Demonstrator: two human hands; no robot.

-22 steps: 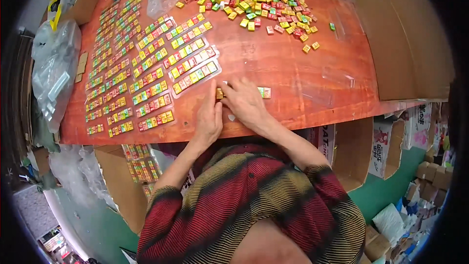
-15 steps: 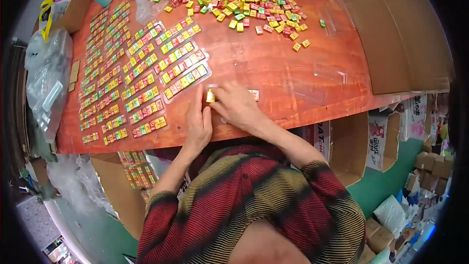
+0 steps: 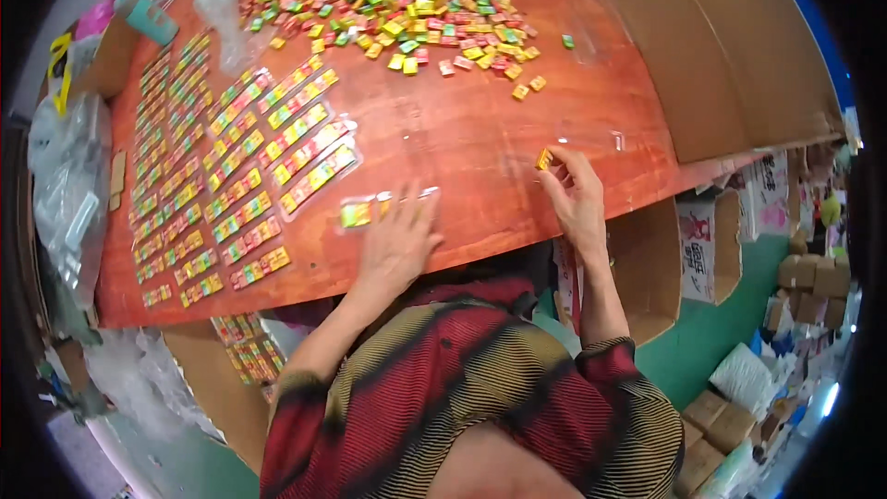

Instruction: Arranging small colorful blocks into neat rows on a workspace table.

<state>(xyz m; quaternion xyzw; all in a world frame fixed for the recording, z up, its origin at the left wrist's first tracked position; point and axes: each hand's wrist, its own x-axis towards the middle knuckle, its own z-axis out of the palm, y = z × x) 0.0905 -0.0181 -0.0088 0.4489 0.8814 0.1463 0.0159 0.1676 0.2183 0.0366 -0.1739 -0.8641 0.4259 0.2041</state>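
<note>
My left hand (image 3: pixel 399 238) lies flat with its fingers stretched out over a narrow clear plastic tray (image 3: pixel 429 192). Small yellow and green boxes (image 3: pixel 356 214) show at the tray's left end; my fingers hide part of the rest. Over to the right, my right hand (image 3: pixel 582 201) pinches one small yellow box (image 3: pixel 544 159) between thumb and fingertips, just above the orange-red table. Left of my left hand, several filled trays of small coloured boxes (image 3: pixel 317 178) lie in slanting rows.
A big heap of loose small boxes (image 3: pixel 397 0) covers the far part of the table (image 3: pixel 462 148). An open cardboard carton (image 3: pixel 711 55) stands at the right. Clear plastic bags (image 3: pixel 69 185) and a teal bottle (image 3: pixel 148 18) are at the left. More cartons (image 3: pixel 647 268) sit under the table edge.
My right hand has moved away to the right, holding a small yellow box. My left hand has come down flat over the tray. The whole view has shifted slightly.
</note>
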